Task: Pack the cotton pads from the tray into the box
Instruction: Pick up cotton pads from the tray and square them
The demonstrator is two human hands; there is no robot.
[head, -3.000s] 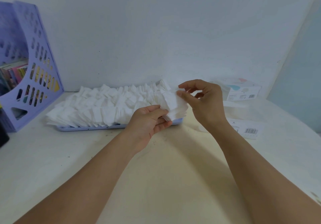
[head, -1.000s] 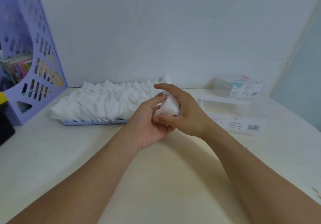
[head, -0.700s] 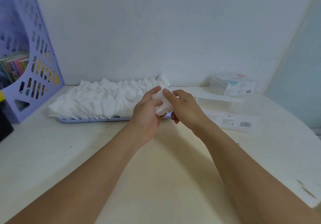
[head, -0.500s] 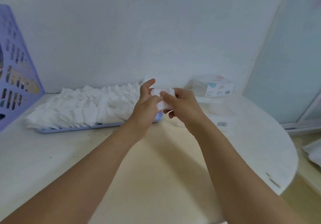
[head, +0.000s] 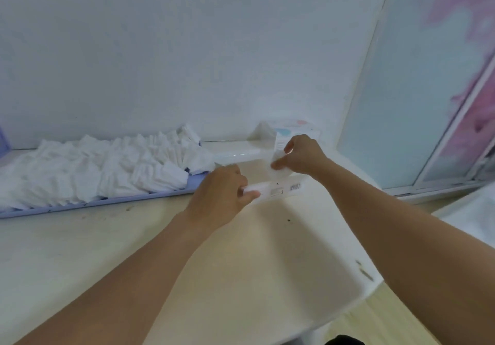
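You are looking at a pale cream surface (head: 80, 251) carrying a lilac plastic tray (head: 107, 202) heaped with white cotton pads (head: 88, 168), beside a clear plastic box (head: 278, 190).

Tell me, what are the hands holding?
The right hand pinches a stack of cotton pads at its top; the left hand grips the box end.

Tray (head: 88, 203) left of box (head: 278, 188) (tabletop)

White cotton pads (head: 88, 173) heaped on lilac tray (head: 80, 206), clear box (head: 270, 189) alongside
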